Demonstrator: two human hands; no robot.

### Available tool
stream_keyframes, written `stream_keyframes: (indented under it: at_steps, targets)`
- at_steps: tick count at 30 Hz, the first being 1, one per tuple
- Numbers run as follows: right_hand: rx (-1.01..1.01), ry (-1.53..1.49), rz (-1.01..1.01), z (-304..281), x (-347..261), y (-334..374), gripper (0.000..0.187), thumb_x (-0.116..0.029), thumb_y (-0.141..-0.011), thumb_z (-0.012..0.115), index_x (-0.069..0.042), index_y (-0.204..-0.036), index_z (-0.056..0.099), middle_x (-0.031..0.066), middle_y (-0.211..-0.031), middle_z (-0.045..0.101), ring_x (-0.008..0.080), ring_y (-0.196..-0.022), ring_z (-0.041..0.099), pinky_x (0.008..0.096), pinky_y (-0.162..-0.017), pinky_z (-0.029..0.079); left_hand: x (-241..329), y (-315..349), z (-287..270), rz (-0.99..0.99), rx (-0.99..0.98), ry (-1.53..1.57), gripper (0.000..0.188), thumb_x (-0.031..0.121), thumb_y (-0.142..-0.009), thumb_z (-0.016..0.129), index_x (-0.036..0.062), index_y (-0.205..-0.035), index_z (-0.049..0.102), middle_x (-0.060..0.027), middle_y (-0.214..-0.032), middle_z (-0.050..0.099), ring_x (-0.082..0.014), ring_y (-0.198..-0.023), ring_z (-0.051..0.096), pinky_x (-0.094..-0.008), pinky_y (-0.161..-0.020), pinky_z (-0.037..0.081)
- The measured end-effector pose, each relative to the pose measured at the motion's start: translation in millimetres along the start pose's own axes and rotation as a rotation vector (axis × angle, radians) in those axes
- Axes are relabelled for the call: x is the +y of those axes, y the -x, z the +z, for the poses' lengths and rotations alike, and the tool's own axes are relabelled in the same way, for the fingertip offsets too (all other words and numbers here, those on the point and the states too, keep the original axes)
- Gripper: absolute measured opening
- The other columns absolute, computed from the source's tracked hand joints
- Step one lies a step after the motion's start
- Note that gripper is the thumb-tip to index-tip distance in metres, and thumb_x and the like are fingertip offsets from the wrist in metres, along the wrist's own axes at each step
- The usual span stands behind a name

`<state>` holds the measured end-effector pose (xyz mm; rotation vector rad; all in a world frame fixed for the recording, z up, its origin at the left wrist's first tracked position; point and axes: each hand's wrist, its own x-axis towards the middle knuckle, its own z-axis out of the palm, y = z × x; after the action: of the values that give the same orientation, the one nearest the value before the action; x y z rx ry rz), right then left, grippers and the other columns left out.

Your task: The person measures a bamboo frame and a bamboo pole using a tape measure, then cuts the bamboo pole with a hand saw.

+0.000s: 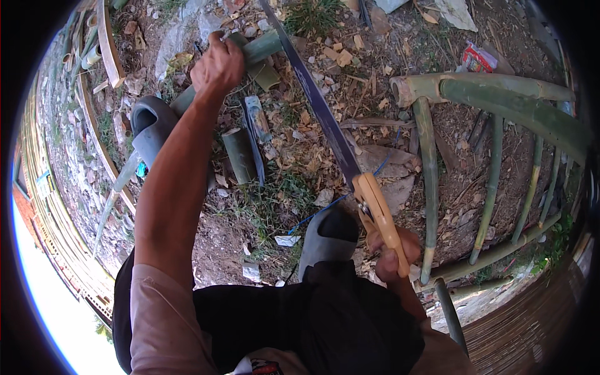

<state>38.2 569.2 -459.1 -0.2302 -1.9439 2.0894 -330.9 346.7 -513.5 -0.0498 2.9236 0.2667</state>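
My left hand [217,65] is closed over a green bamboo pole [264,46] that lies across another short bamboo piece [265,75]. My right hand [395,253] grips the pale wooden handle of a handsaw [322,112]. The long dark blade slants up and left, crossing at the right end of the pole; whether its teeth touch the bamboo I cannot tell. A short cut bamboo section [239,155] lies below the pole, beside a dark, flat strip [253,140]. My feet, in grey clogs [153,128] [328,237], are planted on either side.
On the right lies a ladder-like bamboo frame [427,187] with several rungs, and a thick bamboo pole [519,112] over it. Wood chips [342,57], stones and grass tufts [312,17] cover the dirt. A red wrapper [478,59] lies behind. Split bamboo strips [109,47] lie at left.
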Motion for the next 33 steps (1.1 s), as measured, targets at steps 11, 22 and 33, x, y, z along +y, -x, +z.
stream_keyframes:
  at_steps: [11,22,33]
  targets:
    - [0.074,-0.122,-0.032,13.2,23.2,-10.5,0.024,-0.015,-0.088,0.059,0.007,-0.080,0.064,0.0105,-0.061,0.060,0.0157,-0.045,0.056,0.0284,-0.043,0.044,10.5,-4.6,-0.9,-0.042,-0.031,-0.008,0.061,0.043,-0.101,0.030,0.0057,-0.150,0.036,-0.0327,-0.126,0.064,-0.0481,-0.118,0.061,-0.0514,-0.105,0.043]
    - [0.143,-0.081,-0.033,21.3,25.9,-24.4,0.027,-0.017,-0.089,0.061,0.007,-0.077,0.063,0.0096,-0.059,0.059,0.0173,-0.047,0.059,0.0268,-0.046,0.045,5.4,-16.6,0.9,-0.074,-0.023,-0.078,0.062,0.044,-0.101,0.031,0.0097,-0.151,0.037,-0.0292,-0.130,0.063,-0.0459,-0.122,0.060,-0.0489,-0.107,0.042]
    - [0.182,-0.116,-0.009,54.2,35.1,-57.6,0.027,-0.016,-0.091,0.067,0.001,-0.072,0.059,0.0030,-0.055,0.053,0.0124,-0.045,0.051,0.0307,-0.044,0.037,1.6,-9.6,-4.9,-0.048,-0.046,-0.041,0.061,0.042,-0.100,0.032,0.0096,-0.151,0.038,-0.0282,-0.130,0.064,-0.0453,-0.124,0.059,-0.0498,-0.109,0.039]
